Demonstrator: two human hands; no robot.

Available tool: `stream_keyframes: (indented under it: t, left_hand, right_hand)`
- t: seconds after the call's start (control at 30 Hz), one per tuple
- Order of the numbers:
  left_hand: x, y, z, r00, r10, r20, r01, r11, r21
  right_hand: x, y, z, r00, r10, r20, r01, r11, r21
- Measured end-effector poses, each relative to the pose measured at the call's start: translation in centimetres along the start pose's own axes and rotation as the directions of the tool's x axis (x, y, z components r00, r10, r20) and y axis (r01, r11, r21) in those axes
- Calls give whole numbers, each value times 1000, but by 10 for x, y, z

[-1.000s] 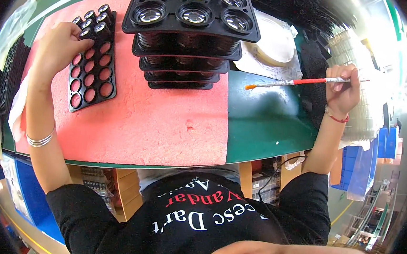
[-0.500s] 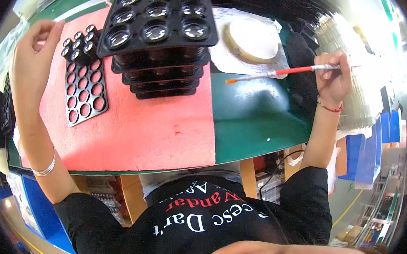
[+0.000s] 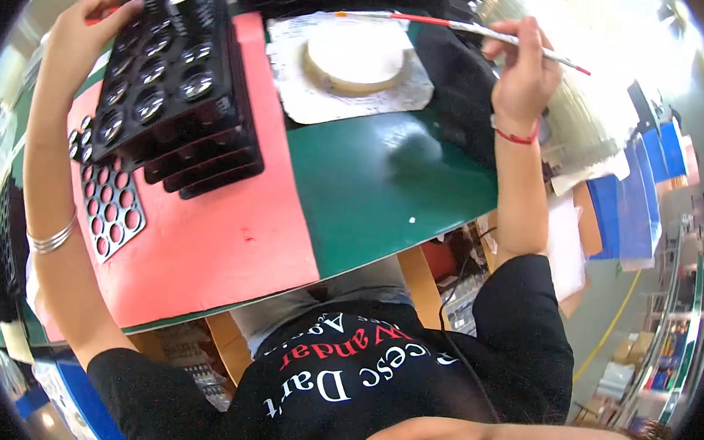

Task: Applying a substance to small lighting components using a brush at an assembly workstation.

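Red-and-white brush [image 3: 434,20] sits within the closed grip of the right hand [image 3: 522,80], while the left hand [image 3: 84,33], its grip unclear, is beside stacked black trays [image 3: 176,86] toward the left edge of the bench [image 3: 389,169].

Upper right was blown out. Green tabletop [image 3: 361,212] showed soft glare, one dark patch. Fisheye bent edges; corners were black.

I classify this site as an assembly workshop. Indicators in my view: lens trays [image 3: 152,107] stacked on a green tabletop [image 3: 388,177], blue bins [image 3: 666,154] alongside, a yellow line [image 3: 608,326] marking the floor [image 3: 599,281], loaded shelving [image 3: 673,349] beyond.
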State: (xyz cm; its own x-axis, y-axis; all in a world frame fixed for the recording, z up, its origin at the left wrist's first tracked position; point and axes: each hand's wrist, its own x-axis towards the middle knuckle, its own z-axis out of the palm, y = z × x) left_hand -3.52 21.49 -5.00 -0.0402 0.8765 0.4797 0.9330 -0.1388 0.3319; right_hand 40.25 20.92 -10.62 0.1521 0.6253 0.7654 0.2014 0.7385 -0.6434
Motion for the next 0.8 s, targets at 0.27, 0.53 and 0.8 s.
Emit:
stream_keyframes:
  t: [0.27,0.53,0.8]
  left_hand:
    - [-41,37,-25,932,60,-358,-164,949,-269]
    - [-166,118,23,725,687,47,-562,630,-536]
    - [-178,114,62,875,286,391,97,688,-720]
  right_hand:
    - [-6,-4,1,995,-94,-19,92,993,-79]
    - [-7,-9,1,979,-180,93,201,923,-327]
    - [-10,1,1,968,-204,149,243,914,-325]
